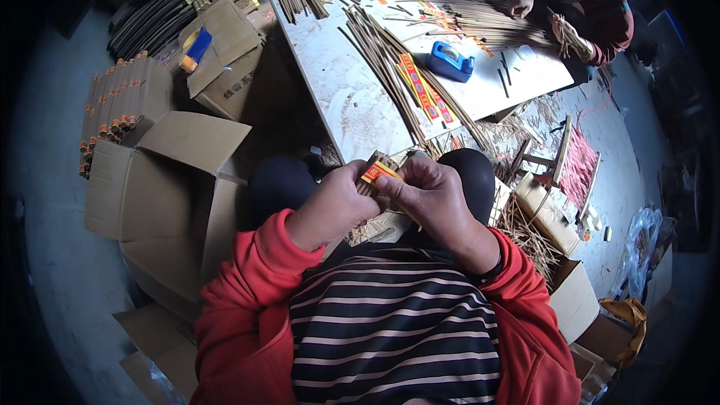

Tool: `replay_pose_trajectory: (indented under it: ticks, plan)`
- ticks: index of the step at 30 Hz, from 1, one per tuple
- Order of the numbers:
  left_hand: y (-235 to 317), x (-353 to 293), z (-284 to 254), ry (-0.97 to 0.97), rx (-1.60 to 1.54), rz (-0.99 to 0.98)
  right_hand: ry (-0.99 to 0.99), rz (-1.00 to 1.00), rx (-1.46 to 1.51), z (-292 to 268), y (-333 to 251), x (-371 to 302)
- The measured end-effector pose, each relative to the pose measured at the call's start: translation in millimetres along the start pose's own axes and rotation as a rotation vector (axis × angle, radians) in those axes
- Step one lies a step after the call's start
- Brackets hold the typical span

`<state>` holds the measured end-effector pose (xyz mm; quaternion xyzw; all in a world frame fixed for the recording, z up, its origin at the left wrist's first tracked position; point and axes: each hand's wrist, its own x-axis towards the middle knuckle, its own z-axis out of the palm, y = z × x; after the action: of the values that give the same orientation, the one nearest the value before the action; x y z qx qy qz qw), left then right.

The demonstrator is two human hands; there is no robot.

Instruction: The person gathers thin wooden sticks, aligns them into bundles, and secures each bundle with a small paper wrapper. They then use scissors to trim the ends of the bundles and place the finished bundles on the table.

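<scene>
Mid-frame, the left hand (337, 199) and right hand (436, 193) grip a red-papered bundle (377, 169); wrapped bundles (116, 101) at left look done, loose sticks (376, 54) up top don't.

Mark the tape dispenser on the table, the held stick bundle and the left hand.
Tape dispenser (451, 67): head view, blue body.
Stick bundle (378, 170): head view, red-and-yellow band.
Left hand (339, 196): head view, back of hand.

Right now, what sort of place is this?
Probably a small packing workshop: a white table spread with brown sticks and red-and-yellow labels, a blue tape dispenser, and an open cardboard box.
</scene>
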<state>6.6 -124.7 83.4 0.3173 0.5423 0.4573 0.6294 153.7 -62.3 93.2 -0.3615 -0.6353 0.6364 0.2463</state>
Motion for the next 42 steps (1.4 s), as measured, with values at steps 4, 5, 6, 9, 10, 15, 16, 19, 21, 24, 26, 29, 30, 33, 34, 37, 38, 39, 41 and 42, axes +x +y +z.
replay_pose_trajectory:
  ticks: [4, 5, 6, 9, 10, 15, 16, 19, 21, 24, 26, 29, 30, 33, 34, 37, 38, 39, 41, 42]
  plan:
    - [4, -1, 3, 0.005, 0.06, -0.049, -0.064, 0.083, 0.02, -8, -7, 0]
    - [4, -1, 3, -0.007, 0.044, -0.051, -0.064, 0.1, 0.031, -9, -8, 0]
    - [4, -1, 4, -0.019, 0.028, -0.054, -0.064, 0.117, 0.042, -10, -8, 0]
    - [5, -2, 3, -0.066, 0.074, -0.026, -0.053, 0.105, 0.041, -11, -5, 0]
    - [5, -3, 2, -0.085, 0.105, -0.01, -0.047, 0.091, 0.035, -11, -4, 0]
    - [3, -8, -2, -0.195, -0.053, 0.076, -0.06, 0.106, 0.003, -14, -15, -2]
    - [2, -7, -2, -0.207, -0.057, 0.093, -0.057, 0.099, -0.006, -15, -15, -2]
    - [-2, -6, -4, -0.21, 0.017, 0.119, -0.083, 0.17, -0.081, -17, -20, -2]
    - [1, -7, -2, -0.191, 0.058, 0.105, -0.118, 0.207, -0.026, -21, -25, -1]
    - [5, -9, 1, -0.148, 0.094, 0.069, -0.126, 0.185, 0.075, -22, -20, -1]
    - [5, -9, 2, -0.13, 0.093, 0.056, -0.108, 0.153, 0.087, -22, -17, -2]
    - [6, -9, 2, -0.137, 0.064, 0.046, -0.08, 0.102, 0.051, -21, -14, -3]
    - [5, -8, 1, -0.144, 0.051, 0.035, -0.079, 0.074, 0.064, -20, -10, -2]
    - [4, -8, 1, -0.141, 0.031, 0.007, -0.124, 0.096, 0.067, -24, -12, -2]
    - [4, -8, 0, -0.137, 0.028, -0.001, -0.147, 0.121, 0.062, -26, -14, -1]
    - [5, -8, 1, -0.149, -0.009, -0.02, -0.177, 0.185, 0.112, -28, -20, -1]
    - [5, -8, 1, -0.147, -0.011, -0.019, -0.178, 0.181, 0.13, -29, -19, -1]
    - [5, -8, 1, -0.144, -0.012, -0.018, -0.178, 0.177, 0.148, -29, -17, 0]
    - [4, -7, 2, -0.139, 0.002, -0.004, -0.163, 0.156, 0.153, -29, -12, 1]
    - [4, -7, 3, -0.136, 0.018, 0.01, -0.146, 0.138, 0.141, -28, -9, 1]
